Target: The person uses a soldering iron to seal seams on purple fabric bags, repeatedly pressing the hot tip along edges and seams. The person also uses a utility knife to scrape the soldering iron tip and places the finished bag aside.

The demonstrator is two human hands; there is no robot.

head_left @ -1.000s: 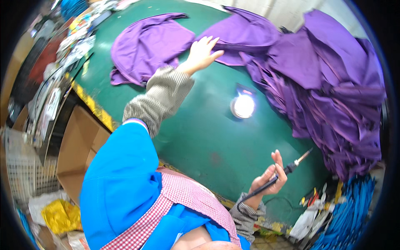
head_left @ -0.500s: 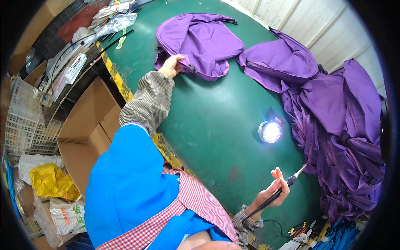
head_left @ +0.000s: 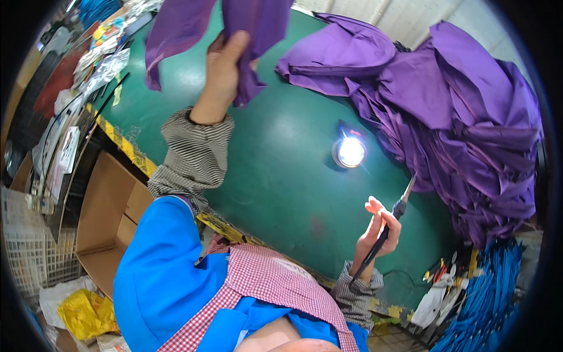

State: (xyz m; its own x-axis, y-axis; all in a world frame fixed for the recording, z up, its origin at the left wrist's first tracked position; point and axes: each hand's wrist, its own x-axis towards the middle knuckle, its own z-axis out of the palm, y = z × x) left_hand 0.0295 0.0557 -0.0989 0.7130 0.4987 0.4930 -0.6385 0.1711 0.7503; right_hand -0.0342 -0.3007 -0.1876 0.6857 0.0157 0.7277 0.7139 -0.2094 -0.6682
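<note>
My left hand [head_left: 221, 73] is closed on a purple fabric piece [head_left: 258, 26], which hangs raised over the far left of the green table [head_left: 275, 152]. Part of that cloth runs out of the picture at the top. In my right hand [head_left: 375, 234] is a soldering iron [head_left: 400, 207], its dark handle and cord between the fingers. The bare metal tip points away from me, close to the edge of a heap of purple fabric pieces [head_left: 463, 135]; whether it touches them I cannot tell.
A bright round lamp [head_left: 350, 154] stands on the table between my hands. At the left are an open cardboard box [head_left: 102, 229], a white plastic basket [head_left: 50, 255] and a yellow bag [head_left: 85, 314]. Blue strips [head_left: 487, 293] and small hand tools [head_left: 443, 276] lie at the lower right.
My left hand has lifted the purple piece off the table, and it now hangs in folds. The right hand still holds the iron. The whole view has shifted.
</note>
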